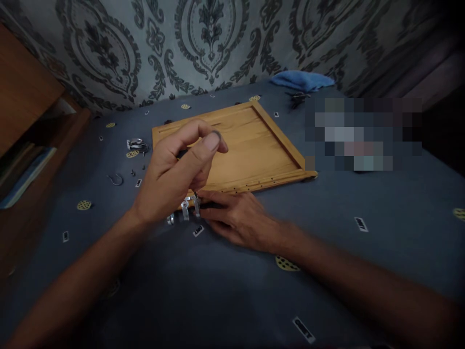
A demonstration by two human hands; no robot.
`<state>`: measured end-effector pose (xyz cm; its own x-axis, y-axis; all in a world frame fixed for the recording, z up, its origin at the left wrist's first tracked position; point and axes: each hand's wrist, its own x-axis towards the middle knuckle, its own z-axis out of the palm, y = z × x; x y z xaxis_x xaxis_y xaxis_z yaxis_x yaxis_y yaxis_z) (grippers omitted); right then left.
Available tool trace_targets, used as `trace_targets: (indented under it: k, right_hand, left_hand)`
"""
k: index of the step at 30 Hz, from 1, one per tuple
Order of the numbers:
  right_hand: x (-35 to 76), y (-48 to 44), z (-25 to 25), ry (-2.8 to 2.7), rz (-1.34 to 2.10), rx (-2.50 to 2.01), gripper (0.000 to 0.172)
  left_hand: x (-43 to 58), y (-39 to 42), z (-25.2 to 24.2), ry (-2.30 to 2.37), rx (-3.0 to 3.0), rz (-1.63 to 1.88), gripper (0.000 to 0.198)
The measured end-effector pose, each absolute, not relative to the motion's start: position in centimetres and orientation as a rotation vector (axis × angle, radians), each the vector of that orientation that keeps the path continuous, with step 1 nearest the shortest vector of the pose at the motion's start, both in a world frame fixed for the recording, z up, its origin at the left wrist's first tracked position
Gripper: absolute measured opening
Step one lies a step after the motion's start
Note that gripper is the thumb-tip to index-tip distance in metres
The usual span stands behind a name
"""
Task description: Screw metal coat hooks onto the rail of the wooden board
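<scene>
A framed wooden board (pixel 236 150) lies on the blue patterned cloth, with several small dark holes along its near edge. My left hand (pixel 181 160) is above the board's near left part, its fingers curled closed. A thin dark tip shows below those fingers, but what the hand holds is mostly hidden. My right hand (pixel 240 218) is at the near edge, its fingertips pinching a shiny metal hook (pixel 196 206). Beside it, another metal hook (pixel 185 208) sits at the same edge, and a third shiny metal piece (pixel 170 219) is just left of that.
Left of the board are a pile of metal hooks (pixel 138 144), a loose curved hook (pixel 115 179) and several small screws (pixel 133 172). A wooden cabinet (pixel 32 87) stands at left. A blue cloth (pixel 303 80) lies by the patterned wall. A blurred patch covers the right side.
</scene>
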<state>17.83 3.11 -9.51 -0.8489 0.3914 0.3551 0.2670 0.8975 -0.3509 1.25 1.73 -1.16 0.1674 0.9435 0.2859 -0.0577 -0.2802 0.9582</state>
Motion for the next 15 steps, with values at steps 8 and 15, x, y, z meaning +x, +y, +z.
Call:
trace_targets:
  k: [8,15]
  right_hand:
    - [17.28,2.75,-10.10,-2.551,0.502,-0.550,0.018]
    - [17.06,2.86,-10.39,-2.499,0.596,-0.527,0.017]
  left_hand:
    - [1.40,1.65,-1.48,0.927,1.474,1.318,0.019]
    - [1.41,1.75,-1.56,0.926,1.481,1.327,0.015]
